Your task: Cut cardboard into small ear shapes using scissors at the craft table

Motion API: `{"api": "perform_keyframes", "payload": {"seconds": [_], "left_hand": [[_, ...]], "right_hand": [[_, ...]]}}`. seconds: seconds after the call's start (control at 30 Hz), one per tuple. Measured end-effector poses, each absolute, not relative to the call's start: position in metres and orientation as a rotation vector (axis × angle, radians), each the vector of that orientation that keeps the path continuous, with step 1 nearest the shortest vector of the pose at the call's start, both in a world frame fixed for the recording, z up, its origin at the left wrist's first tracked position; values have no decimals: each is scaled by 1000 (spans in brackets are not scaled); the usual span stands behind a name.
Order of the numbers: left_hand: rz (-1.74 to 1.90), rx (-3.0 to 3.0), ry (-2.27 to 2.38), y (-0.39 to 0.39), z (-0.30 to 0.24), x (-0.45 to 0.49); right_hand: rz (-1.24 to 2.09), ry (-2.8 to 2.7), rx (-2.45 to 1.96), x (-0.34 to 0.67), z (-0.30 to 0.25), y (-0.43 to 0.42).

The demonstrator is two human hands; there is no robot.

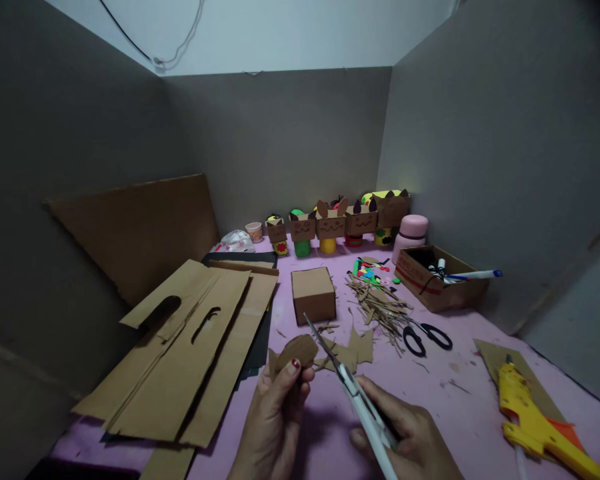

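Note:
Between the thumb and fingers of my left hand [283, 407] is a small cardboard piece [298, 351] with a rounded edge. My right hand [405, 427] is wrapped round the white handles of a pair of scissors [353, 387]. The blades point up and away, just right of the cardboard piece; whether they touch it I cannot tell. Behind them a closed cardboard box [313, 291] stands on the pink table. Cardboard offcuts [353, 350] lie in front of that box, partly hidden by the blades.
Large cardboard sheets [180, 360] cover the left side. Several cardboard-headed animal figures [331, 225] stand at the back. Right of centre are cardboard strips [377, 303], black-handled scissors [425, 337], an open box of pens [435, 293], a pink bottle [410, 237] and a yellow glue gun [525, 413].

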State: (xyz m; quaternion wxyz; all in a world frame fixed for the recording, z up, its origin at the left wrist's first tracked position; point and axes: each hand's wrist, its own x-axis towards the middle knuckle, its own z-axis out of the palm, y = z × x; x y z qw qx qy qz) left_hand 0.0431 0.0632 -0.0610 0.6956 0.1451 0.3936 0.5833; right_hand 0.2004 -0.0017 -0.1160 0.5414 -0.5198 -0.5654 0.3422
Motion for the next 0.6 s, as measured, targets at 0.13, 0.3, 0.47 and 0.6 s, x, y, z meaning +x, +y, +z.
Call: {"api": "perform_keyframes", "payload": {"seconds": [0.13,0.3,0.47,0.6], "left_hand": [[1292,358,873,64,-64,43],[1292,427,860,64,-66,42],[1294,558,812,68,-65,40],[1287,609,815,71,-66,39]], "right_hand": [[870,-1365,-1252,209,-114,6],[849,-1339,-1227,213,-108,11],[812,-1487,-1271,213,-106,6],[709,-1590,-1330,214,-110,6]]}}
